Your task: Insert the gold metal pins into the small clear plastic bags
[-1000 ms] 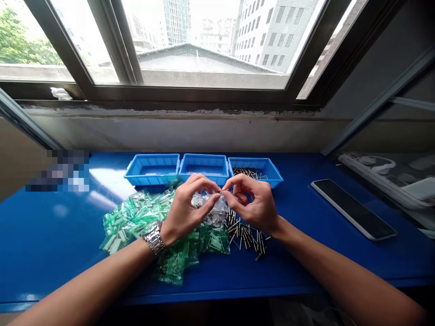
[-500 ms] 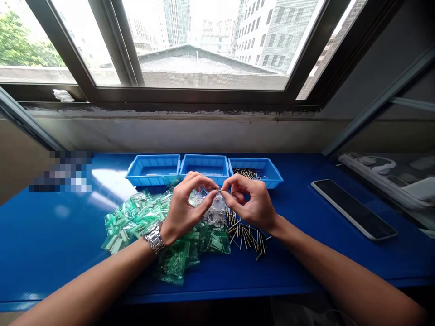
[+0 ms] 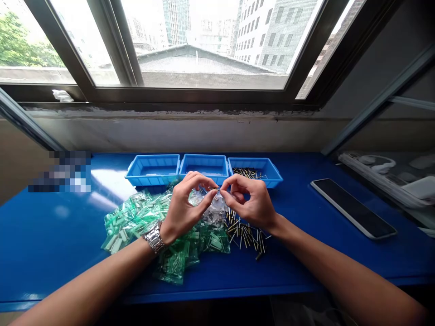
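My left hand point(image 3: 188, 203), with a metal-band watch point(image 3: 155, 237) at the wrist, is closed in a pinch. Facing it, my right hand point(image 3: 253, 199) pinches too, and the fingertips of both almost meet. A tiny piece sits between them, too small to make out. Below and left of the hands lie green plastic bags point(image 3: 136, 217) of small pale parts. Clear bags point(image 3: 214, 210) show between my hands. Under my right hand a loose pile of thin metal pins with dark and brass-coloured ends point(image 3: 246, 235) is spread on the table.
Three blue trays stand in a row at the back: left point(image 3: 152, 167), middle point(image 3: 204, 165) and right point(image 3: 272, 174). Pins point(image 3: 249, 173) lie in the right one. A phone point(image 3: 353, 208) rests on the blue table point(image 3: 299, 267) at right. Behind is a window.
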`<state>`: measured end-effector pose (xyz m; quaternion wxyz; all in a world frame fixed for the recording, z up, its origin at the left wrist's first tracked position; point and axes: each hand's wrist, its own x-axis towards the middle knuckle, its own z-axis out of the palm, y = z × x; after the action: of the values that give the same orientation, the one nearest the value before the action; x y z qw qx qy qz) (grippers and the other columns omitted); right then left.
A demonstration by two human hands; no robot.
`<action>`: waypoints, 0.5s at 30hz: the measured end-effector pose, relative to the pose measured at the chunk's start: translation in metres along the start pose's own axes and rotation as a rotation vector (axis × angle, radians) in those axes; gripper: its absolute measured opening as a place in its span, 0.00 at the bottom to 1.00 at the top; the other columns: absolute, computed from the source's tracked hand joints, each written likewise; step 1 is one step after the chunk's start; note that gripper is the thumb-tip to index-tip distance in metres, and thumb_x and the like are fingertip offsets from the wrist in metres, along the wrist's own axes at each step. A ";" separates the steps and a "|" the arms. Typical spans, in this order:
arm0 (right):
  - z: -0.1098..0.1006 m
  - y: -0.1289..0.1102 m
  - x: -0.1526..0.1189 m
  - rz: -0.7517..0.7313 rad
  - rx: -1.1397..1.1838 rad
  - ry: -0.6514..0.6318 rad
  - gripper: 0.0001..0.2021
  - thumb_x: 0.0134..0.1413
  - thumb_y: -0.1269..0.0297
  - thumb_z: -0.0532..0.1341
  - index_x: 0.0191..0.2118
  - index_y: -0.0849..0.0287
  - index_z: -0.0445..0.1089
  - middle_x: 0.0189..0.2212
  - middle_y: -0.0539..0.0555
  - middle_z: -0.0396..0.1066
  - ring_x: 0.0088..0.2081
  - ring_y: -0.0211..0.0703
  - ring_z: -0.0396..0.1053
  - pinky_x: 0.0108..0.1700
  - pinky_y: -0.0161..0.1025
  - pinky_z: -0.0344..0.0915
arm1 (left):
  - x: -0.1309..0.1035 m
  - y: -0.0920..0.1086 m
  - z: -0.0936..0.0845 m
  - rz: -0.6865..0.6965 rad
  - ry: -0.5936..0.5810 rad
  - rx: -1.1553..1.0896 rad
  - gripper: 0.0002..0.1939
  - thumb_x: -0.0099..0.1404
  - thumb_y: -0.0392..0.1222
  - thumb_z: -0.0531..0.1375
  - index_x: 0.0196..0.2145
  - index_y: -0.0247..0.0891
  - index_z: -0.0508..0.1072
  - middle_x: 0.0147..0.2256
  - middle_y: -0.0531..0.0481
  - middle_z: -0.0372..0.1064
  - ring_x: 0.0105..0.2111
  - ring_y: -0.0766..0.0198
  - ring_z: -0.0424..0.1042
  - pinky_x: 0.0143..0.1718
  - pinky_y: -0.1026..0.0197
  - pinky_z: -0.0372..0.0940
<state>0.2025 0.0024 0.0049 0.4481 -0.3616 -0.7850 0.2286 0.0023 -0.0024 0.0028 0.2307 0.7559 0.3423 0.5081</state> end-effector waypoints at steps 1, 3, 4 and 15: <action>0.000 -0.001 0.000 -0.001 0.002 0.019 0.03 0.59 0.66 0.65 0.36 0.58 0.72 0.19 0.42 0.55 0.20 0.32 0.54 0.24 0.35 0.55 | 0.000 0.000 0.000 -0.011 -0.012 0.005 0.03 0.70 0.40 0.63 0.40 0.39 0.76 0.36 0.49 0.73 0.37 0.60 0.69 0.39 0.55 0.65; 0.001 -0.002 -0.001 -0.013 -0.002 0.048 0.03 0.59 0.65 0.65 0.36 0.58 0.72 0.19 0.42 0.55 0.20 0.32 0.54 0.24 0.35 0.55 | 0.000 0.000 0.001 -0.027 -0.056 0.013 0.03 0.70 0.40 0.63 0.39 0.39 0.76 0.36 0.49 0.73 0.37 0.60 0.69 0.39 0.55 0.65; 0.001 -0.003 -0.001 -0.023 -0.009 0.055 0.03 0.59 0.65 0.65 0.36 0.58 0.72 0.19 0.42 0.55 0.19 0.32 0.54 0.24 0.35 0.55 | 0.001 0.000 0.001 -0.028 -0.081 0.015 0.04 0.71 0.41 0.63 0.38 0.39 0.75 0.36 0.49 0.73 0.37 0.60 0.69 0.39 0.55 0.66; -0.005 -0.001 0.003 0.014 -0.045 -0.095 0.03 0.60 0.65 0.63 0.36 0.59 0.70 0.18 0.40 0.50 0.20 0.32 0.50 0.25 0.35 0.53 | -0.001 -0.001 0.000 -0.066 -0.047 0.009 0.05 0.71 0.43 0.63 0.38 0.39 0.76 0.36 0.48 0.73 0.37 0.60 0.69 0.39 0.55 0.65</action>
<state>0.2051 0.0048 0.0094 0.4004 -0.3657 -0.8079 0.2308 0.0018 -0.0023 0.0018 0.2520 0.7569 0.3638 0.4809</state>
